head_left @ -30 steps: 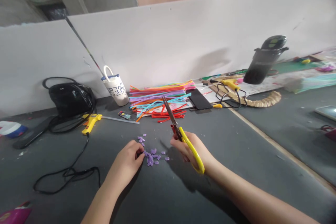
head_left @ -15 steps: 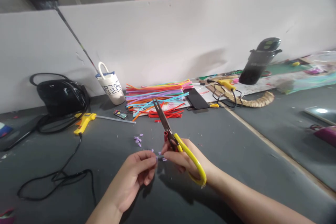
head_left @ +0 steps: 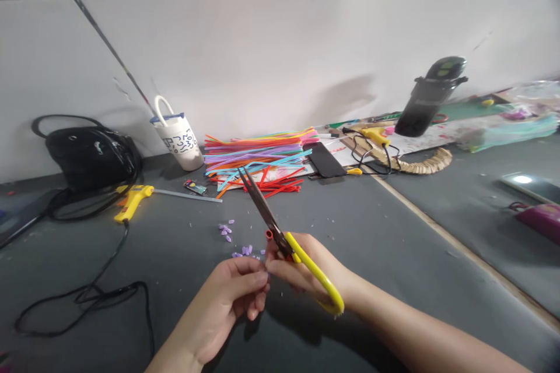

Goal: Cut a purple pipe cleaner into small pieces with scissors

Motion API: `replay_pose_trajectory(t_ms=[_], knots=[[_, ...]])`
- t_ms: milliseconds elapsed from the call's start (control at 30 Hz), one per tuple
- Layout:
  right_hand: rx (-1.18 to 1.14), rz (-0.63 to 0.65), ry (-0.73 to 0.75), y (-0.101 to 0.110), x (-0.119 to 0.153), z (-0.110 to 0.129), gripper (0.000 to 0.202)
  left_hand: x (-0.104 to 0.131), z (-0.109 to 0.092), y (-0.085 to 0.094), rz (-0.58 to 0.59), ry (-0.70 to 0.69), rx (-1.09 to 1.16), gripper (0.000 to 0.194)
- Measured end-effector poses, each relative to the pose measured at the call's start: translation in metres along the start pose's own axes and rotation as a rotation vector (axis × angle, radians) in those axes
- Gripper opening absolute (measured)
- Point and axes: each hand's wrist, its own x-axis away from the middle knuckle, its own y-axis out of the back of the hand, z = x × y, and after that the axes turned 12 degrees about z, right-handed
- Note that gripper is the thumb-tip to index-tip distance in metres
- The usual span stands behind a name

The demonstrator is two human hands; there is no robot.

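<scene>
My right hand (head_left: 321,256) is wrapped round scissors with yellow handles (head_left: 317,271). The blades point up and away to the left, slightly parted. A small red ring-shaped end (head_left: 269,235) shows beside the blades; what it belongs to is hidden. My left hand (head_left: 236,294) is closed in a pinch, its fingertips meeting those of the right. A trace of purple (head_left: 268,274) shows between them, mostly covered by fingers. Small purple bits (head_left: 247,250) lie on the dark table just beyond the fingertips, with another little cluster (head_left: 225,229) farther off.
Coloured pipe cleaners (head_left: 258,154) lie at the back, near a black phone (head_left: 326,160). Leftward are a white cup (head_left: 181,143), a yellow glue gun (head_left: 135,201) with its cord and a black bag (head_left: 91,154). A dark bottle (head_left: 426,99) and second glue gun (head_left: 376,137) are at right.
My fingertips have come together, hiding most of the purple piece between them. The scissors have tipped slightly left. More purple bits show on the table behind my left hand.
</scene>
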Motion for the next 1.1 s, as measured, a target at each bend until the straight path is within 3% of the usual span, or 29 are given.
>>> replay_pose_trajectory(t_ms=[200, 367, 500, 633, 833, 1100], knots=[[0.092, -0.018, 0.079, 0.0, 0.0, -0.006, 0.005, 0.001, 0.0, -0.003, -0.137, -0.056, -0.217, 0.01], [0.128, -0.031, 0.071, -0.002, 0.001, -0.001, 0.003, 0.002, 0.0, -0.012, -0.212, -0.119, -0.259, 0.009], [0.275, -0.15, 0.046, 0.0, 0.005, 0.005, 0.022, 0.004, -0.005, -0.008, -0.32, -0.308, -0.199, 0.009], [0.601, -0.204, 0.15, -0.005, 0.01, 0.006, 0.044, 0.011, -0.011, 0.002, -0.423, -0.509, -0.111, 0.011], [0.77, -0.187, 0.146, -0.015, 0.011, 0.003, 0.05, 0.02, -0.023, -0.002, -0.328, -0.679, -0.103, 0.008], [0.773, -0.136, 0.112, -0.016, 0.013, 0.001, 0.052, 0.023, -0.025, -0.004, -0.229, -0.704, -0.158, 0.004]])
